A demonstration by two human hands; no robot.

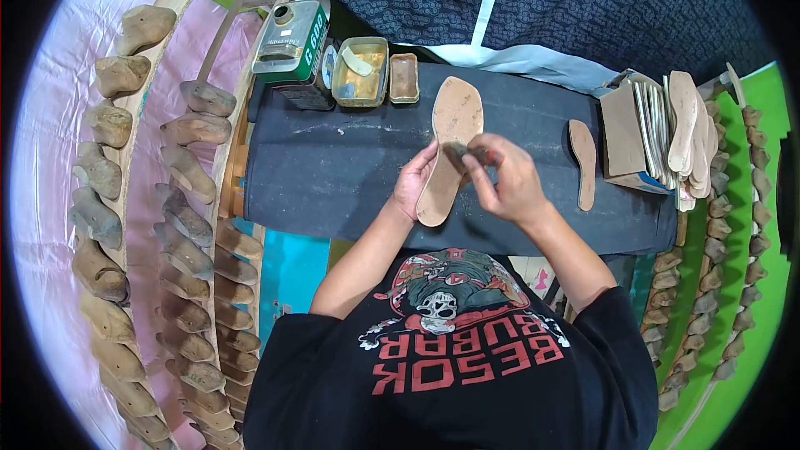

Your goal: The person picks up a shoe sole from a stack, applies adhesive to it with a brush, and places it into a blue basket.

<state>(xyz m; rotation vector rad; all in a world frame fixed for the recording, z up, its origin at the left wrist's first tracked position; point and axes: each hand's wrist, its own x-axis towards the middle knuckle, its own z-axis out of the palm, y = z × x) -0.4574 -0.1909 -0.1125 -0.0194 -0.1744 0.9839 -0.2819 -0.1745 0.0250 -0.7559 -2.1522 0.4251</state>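
My left hand (pixel 414 183) grips a tan shoe insole (pixel 451 135) by its narrow waist, holding it over the dark work table (pixel 333 175). My right hand (pixel 500 179) is closed on a small dark object (pixel 461 150) pressed against the insole's middle; what it is I cannot tell. A second, darker insole (pixel 584 162) lies flat on the table to the right of my right hand.
At the table's back stand a green tin can (pixel 292 42), an open glue tin (pixel 361 72) and a small brown tray (pixel 404 77). A cardboard box of stacked insoles (pixel 658 129) sits at right. Racks of wooden shoe lasts (pixel 187 225) line the left and the right (pixel 717 242).
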